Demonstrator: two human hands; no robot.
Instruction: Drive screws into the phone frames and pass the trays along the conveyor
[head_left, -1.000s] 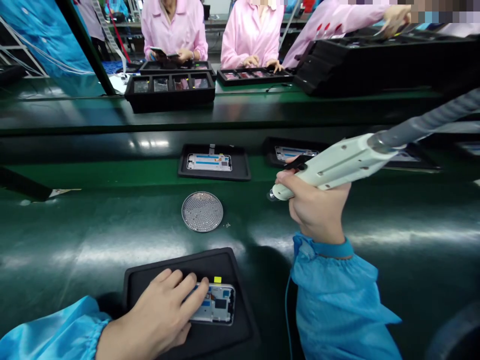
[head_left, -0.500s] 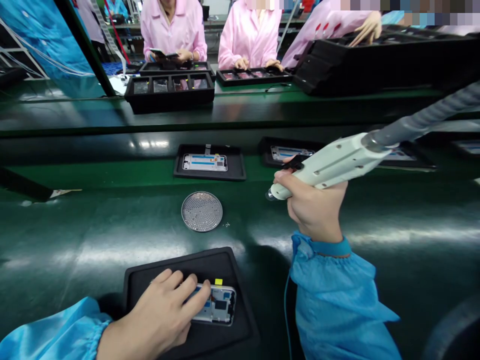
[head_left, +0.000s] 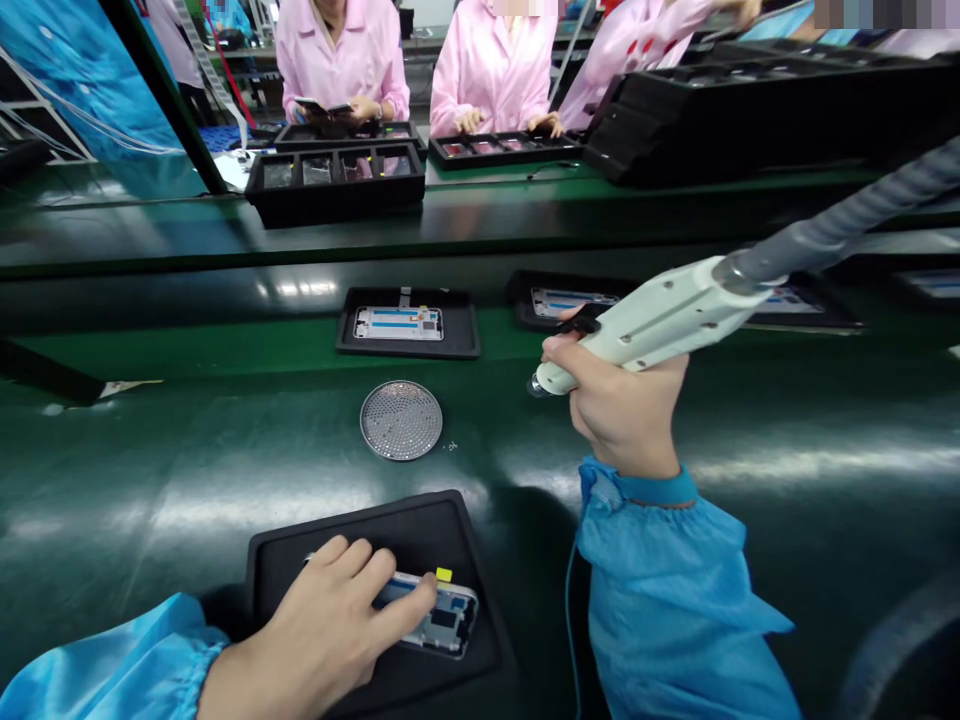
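Note:
My left hand (head_left: 330,610) grips a phone mid-frame (head_left: 442,622) across its width, with fingers over the far edge and the index finger stretched along it. The thumb is mostly hidden. A yellow tab (head_left: 444,574) sticks out from the frame's far edge. The frame is in a black tray (head_left: 281,560), slightly askew. In my right hand (head_left: 626,405) is a pale green power screwdriver (head_left: 656,318), its tip pointing left above the bench. A round perforated metal plate (head_left: 401,420) holding small screws lies left of that tip.
Further black trays with phone frames stand behind the plate, one at the centre (head_left: 465,335) and others rightward. A grey ribbed hose (head_left: 847,215) runs from the screwdriver to the upper right. Across the bench, people in pink work by black compartment trays (head_left: 337,200) and a tall tray stack (head_left: 750,125).
The phone frame has shifted slightly right and tilted under my left hand, whose index finger reaches further right. My right hand and the screwdriver moved slightly left. The tray row drifted left too.

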